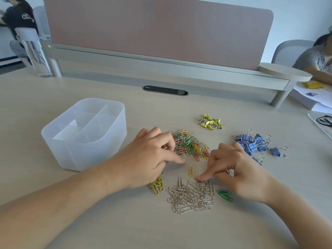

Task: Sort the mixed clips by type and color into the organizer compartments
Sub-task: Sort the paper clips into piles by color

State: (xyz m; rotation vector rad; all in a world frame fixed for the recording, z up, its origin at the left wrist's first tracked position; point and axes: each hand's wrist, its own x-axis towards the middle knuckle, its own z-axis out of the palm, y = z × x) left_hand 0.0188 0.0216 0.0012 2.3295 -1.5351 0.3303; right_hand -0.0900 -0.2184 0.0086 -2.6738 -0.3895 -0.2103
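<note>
A translucent white organizer (93, 153) with several empty compartments stands at the left. Right of it lies a mixed pile of coloured and silver paper clips (191, 144). My left hand (149, 157) curls its fingers into that pile's left edge, over some red clips. Near me lie sorted groups: yellow paper clips (158, 186), partly under my left hand, a single yellow clip (191, 171), silver paper clips (192, 196) and green paper clips (225, 194). My right hand (239, 171) touches the silver group with one fingertip and pinches a small clip in its curled fingers.
Yellow binder clips (211, 122) and blue binder clips (255, 143) lie in separate heaps at the right. A pink divider panel (158, 29) on a grey shelf closes the back. A clear bottle (34, 51) stands far left, papers (309, 99) far right. People sit beyond both sides.
</note>
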